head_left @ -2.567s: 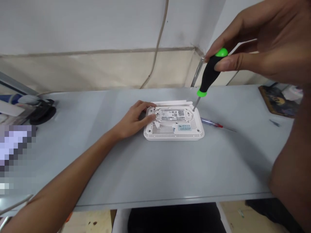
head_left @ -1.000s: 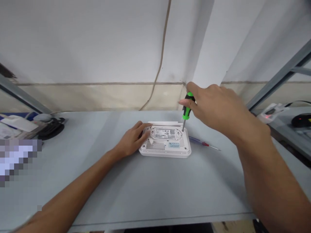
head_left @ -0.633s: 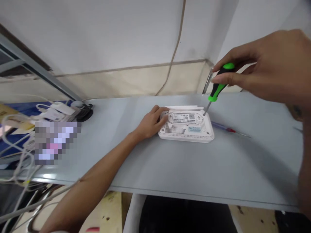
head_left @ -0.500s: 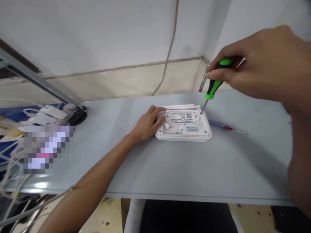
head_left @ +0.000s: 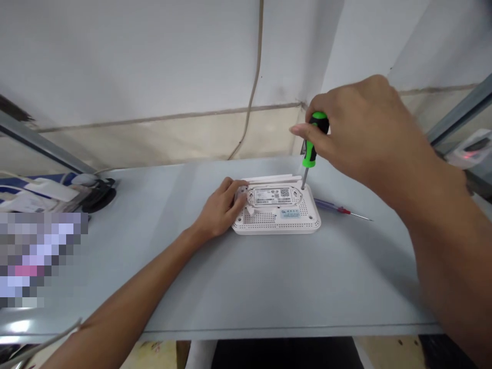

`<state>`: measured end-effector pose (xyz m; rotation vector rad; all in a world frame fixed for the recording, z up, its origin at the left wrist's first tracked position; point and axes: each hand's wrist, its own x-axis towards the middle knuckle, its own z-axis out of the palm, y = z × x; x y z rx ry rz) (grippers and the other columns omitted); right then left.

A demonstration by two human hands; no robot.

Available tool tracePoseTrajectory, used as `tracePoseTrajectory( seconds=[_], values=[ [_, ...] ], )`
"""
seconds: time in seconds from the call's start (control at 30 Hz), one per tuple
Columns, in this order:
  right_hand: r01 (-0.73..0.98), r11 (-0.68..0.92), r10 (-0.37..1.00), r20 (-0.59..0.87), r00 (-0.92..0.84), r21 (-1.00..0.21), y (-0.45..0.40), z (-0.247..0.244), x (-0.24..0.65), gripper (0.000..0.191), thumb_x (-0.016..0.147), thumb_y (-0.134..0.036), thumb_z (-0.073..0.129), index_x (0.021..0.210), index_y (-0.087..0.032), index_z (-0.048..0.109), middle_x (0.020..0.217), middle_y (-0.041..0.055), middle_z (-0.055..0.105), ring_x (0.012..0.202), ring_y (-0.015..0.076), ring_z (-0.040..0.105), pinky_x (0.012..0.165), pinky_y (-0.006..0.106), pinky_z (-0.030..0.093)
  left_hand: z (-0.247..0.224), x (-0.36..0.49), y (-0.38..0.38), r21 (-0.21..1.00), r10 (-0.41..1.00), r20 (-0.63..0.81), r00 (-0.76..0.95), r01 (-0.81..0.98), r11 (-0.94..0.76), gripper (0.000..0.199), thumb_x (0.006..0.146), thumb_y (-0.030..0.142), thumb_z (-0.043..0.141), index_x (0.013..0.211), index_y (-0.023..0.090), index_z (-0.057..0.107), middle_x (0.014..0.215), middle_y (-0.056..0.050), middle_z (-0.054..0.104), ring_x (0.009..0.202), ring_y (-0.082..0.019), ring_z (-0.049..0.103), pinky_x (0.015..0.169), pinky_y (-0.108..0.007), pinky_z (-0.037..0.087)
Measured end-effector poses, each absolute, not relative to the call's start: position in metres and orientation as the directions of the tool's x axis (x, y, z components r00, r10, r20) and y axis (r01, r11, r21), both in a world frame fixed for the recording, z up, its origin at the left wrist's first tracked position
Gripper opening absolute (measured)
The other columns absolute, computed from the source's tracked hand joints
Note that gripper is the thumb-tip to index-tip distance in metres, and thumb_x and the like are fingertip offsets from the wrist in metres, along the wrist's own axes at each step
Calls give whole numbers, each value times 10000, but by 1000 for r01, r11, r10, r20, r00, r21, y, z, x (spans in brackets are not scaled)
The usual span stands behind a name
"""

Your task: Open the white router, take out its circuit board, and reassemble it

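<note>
A white router [head_left: 295,223], or a box much like one, lies label side up on the grey table. My left hand [head_left: 220,207] grips its left end, thumb and fingers resting over that side. In my right hand [head_left: 357,128] is a green and black screwdriver [head_left: 309,154], held by the handle from above. Its shaft stands nearly upright, and the tip sits in the hole at the router's far right corner. Just right of the router lies a thin screwdriver [head_left: 332,206] with a purple handle and red collar.
White adapters and cables [head_left: 49,190] are heaped on the table's left side, beside a blurred-out patch. A beige cable [head_left: 255,82] hangs down the wall behind. Metal posts rise at left and right; a white device [head_left: 471,149] is by the right post.
The view has turned a little to the right. My right hand has twisted around the green screwdriver's handle, its thumb now pointing left. The tip stays at the same corner; my left hand keeps its hold.
</note>
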<state>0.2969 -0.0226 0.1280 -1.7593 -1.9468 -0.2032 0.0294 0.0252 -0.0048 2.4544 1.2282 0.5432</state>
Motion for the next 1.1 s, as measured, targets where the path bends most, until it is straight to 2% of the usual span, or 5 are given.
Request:
tracePoseTrajectory(
  seconds=[0.17, 0.33, 0.53, 0.8, 1.1],
  values=[
    [783, 349, 883, 462, -89, -516, -7, 116, 312, 214, 883, -342, 712, 703, -250, 642, 638, 37, 575, 819, 274, 639, 747, 409, 508, -3, 31, 21, 485, 825, 159, 543, 684, -544, 409, 1070, 447, 344, 1347, 238, 560, 1117, -65, 564, 904, -222, 618, 894, -449, 531],
    [267, 401, 912, 410, -25, -876, 11, 95, 301, 164, 909, -363, 694, 814, -230, 681, 793, 45, 692, 683, 180, 633, 619, 344, 505, -5, 34, 15, 447, 845, 163, 510, 725, -524, 367, 1069, 419, 342, 1310, 242, 554, 1129, -74, 576, 949, -240, 625, 907, -460, 531],
    [247, 460, 817, 516, 259, -853, 8, 78, 274, 158, 936, -388, 656, 847, -259, 665, 520, -36, 400, 495, 142, 345, 486, 330, 289, -8, 36, 11, 387, 843, 147, 518, 754, -530, 370, 1066, 387, 318, 1333, 221, 511, 1198, -96, 567, 987, -259, 623, 957, -496, 524],
    [306, 495, 585, 572, 575, -813, 15, 60, 260, 200, 971, -438, 528, 938, -283, 650, 683, 13, 522, 582, 184, 443, 556, 353, 297, -7, 39, 3, 430, 869, 152, 471, 760, -487, 352, 1076, 387, 301, 1327, 225, 485, 1216, -99, 546, 951, -241, 623, 947, -496, 534],
    [-55, 272, 962, 273, -15, -961, 14, 81, 289, 303, 844, -472, 727, 691, -215, 677, 529, -40, 455, 406, 87, 317, 426, 300, 169, -8, 36, 4, 438, 860, 151, 487, 747, -500, 344, 1078, 395, 301, 1311, 237, 497, 1182, -88, 560, 898, -233, 631, 906, -480, 549]
  ],
)
